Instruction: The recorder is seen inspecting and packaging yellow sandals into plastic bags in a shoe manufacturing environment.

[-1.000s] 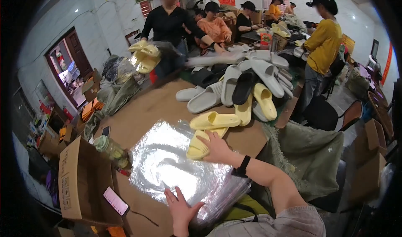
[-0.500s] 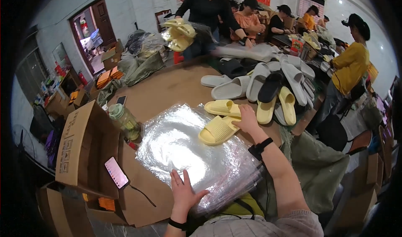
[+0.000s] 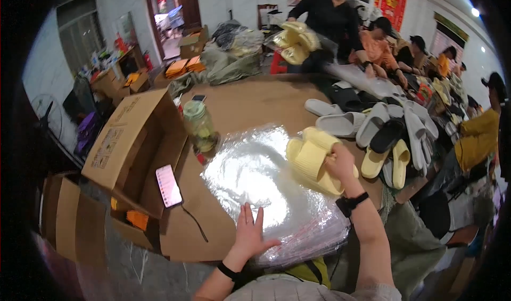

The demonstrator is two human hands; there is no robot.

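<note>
Gripping yellow slides over clear bags: right hand, fingers curled, tips partly hidden; slide-to-bag contact unclear. Left hand spread, grasping nothing, at bags' near edge. Slides ribbed, slightly blurred. Bags slick, glare-washed. Beyond: slide heap, grey, black, yellow, lower ones covered. Jar translucent, contents murky.

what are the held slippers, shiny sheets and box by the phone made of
Held slippers: probably matte foam or rubber, from their ribbed, moulded look. Shiny sheets: likely thin, glossy plastic, wrinkled and glaring. Box: apparently dull brown cardboard, stiff and flat-sided.
</note>
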